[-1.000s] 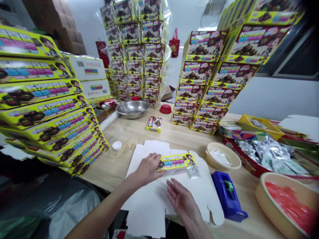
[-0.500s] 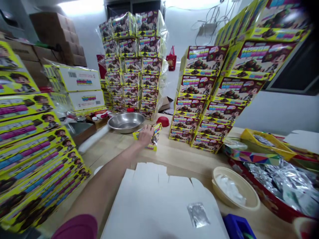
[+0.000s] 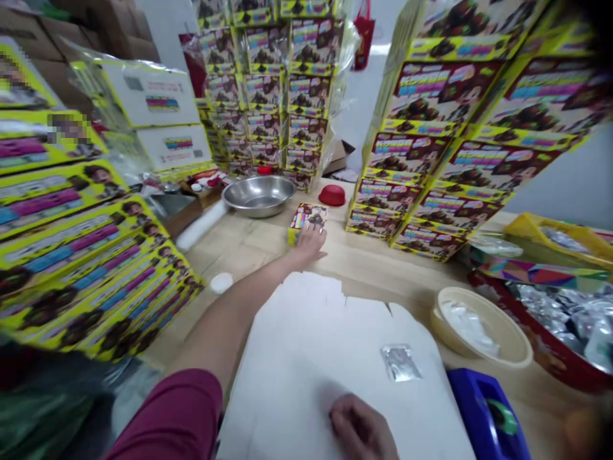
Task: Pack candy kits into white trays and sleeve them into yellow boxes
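My left hand point(image 3: 312, 243) reaches far across the table to a small printed box point(image 3: 310, 216) that lies flat, its picture side up. The fingers are apart and loosely bent at the box's near edge; they do not wrap round it. Low in the view, my right hand point(image 3: 361, 428) is curled closed over a stack of flat white carton blanks point(image 3: 306, 358), with nothing visible in it. On the blanks, to the right of centre, rests a small silver sachet point(image 3: 401, 363).
Behind the box are a steel bowl point(image 3: 258, 195) and a red bowl point(image 3: 332, 195). Tall stacks of printed boxes point(image 3: 412, 153) stand at the back and left. On the right are a cream basin point(image 3: 483, 326), a blue tape dispenser point(image 3: 488, 409) and a red tray point(image 3: 550, 358) of silver packets.
The box has gone from standing upright in my left hand to lying flat, and the hand's grip has loosened. My right hand has come into view. The camera has tilted down.
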### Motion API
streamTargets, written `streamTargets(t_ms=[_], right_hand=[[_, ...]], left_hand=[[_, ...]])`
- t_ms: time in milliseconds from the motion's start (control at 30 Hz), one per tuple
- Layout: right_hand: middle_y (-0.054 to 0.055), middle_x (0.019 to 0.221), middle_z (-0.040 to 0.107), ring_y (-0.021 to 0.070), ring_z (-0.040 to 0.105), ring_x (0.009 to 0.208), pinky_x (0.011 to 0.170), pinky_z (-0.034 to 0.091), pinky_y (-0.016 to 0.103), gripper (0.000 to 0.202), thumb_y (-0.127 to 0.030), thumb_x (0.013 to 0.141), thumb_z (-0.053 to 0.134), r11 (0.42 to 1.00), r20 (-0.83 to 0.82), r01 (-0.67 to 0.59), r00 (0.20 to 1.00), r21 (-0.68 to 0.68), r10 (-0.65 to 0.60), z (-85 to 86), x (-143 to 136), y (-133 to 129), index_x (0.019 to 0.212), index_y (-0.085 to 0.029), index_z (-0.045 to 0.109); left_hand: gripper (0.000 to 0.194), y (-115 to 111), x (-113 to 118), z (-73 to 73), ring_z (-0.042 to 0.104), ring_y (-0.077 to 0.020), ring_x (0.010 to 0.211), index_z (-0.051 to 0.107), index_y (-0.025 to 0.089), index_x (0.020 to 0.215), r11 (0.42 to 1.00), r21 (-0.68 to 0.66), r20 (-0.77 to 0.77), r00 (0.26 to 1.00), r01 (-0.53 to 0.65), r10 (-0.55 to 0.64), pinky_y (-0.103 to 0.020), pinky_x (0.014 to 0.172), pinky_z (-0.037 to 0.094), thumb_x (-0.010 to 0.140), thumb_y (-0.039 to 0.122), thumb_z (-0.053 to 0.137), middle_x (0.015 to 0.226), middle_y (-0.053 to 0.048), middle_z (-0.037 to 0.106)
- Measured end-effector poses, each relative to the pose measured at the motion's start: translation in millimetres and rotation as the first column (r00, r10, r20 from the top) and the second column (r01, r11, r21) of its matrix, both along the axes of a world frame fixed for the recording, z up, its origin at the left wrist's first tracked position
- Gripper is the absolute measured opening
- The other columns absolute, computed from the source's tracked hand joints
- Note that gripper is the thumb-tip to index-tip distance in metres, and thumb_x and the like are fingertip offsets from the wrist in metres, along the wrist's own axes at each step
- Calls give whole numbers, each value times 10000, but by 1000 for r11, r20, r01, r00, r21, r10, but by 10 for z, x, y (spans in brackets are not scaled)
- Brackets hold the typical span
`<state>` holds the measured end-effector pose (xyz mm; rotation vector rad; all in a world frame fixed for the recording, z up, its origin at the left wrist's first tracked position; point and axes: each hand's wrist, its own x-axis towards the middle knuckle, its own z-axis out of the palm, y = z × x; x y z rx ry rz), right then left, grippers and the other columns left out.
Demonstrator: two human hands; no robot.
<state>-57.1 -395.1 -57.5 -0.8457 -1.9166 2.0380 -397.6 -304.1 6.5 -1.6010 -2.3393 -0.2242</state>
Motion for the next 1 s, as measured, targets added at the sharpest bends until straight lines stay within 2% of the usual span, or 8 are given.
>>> streamTargets(t_ms=[167,267,333,433,600,767,900,1000], right_hand=[[134,1172,559,280,514,1051,898,432,391,440,-449,738,660,695,43,-358,904,623,426,245,-379,-642,1086,-188,594],[208,1261,492,364,471,1076,894,417,512,911,-457,538,811,412,218,-426,859,806,464,195,-609,-1099,1309,-139,444],[215,1207,521,353,492,1011,834,441,508,825,-338,546,829,335,291,-435,868,836,402,147,-693,-1249,1267,-131,486],[163,1096,579,301,516,956,790,457,424,405,-253,679,743,456,221,-415,880,788,420,148,-678,-1167,1049,-146,619],[63,904,638,183,568,842,795,436,313,319,-370,910,464,937,-200,-307,920,166,337,176,-465,-754,807,-174,694],[87,1018,647,198,585,940,887,431,357,308,-440,819,603,871,-411,-234,911,-432,41,90,-270,-663,912,-168,714],[82,1107,632,219,583,1009,927,423,385,291,-419,807,616,948,-354,-317,885,20,303,182,-140,-409,986,-207,705],[106,1259,561,284,452,1213,1039,310,464,386,-352,793,632,756,-73,-118,974,644,214,214,13,98,1157,-226,633]], left_hand=[[410,-847,120,228,435,-310,1095,563,127,1075,999,6,53,997,-52,51,-432,911,287,809,437,547,1112,-157,562],[357,-1374,234,263,493,-290,1019,621,142,997,994,15,119,987,-106,103,-414,864,320,801,432,548,999,-131,621],[345,-1681,303,231,516,-285,995,644,149,974,990,36,172,976,-139,131,-409,856,332,784,427,569,973,-123,642],[309,-2061,399,141,552,-247,913,663,149,877,982,101,328,937,-161,120,-362,816,368,775,429,581,909,-101,657],[389,-2352,629,-66,523,-137,636,629,141,834,916,239,706,705,-322,64,-251,619,404,817,507,500,646,-6,549],[663,-2000,988,-373,591,-129,615,412,162,1246,847,197,980,110,-495,-164,-246,544,466,760,588,562,879,-53,606],[669,-1600,1230,-544,624,-172,765,475,155,1148,811,269,945,-18,-520,-326,-277,669,516,610,416,774,921,-62,636],[786,-1521,1252,-494,634,-185,820,455,191,1211,782,287,938,-4,-553,-347,-273,692,528,524,226,835,994,-56,651]])
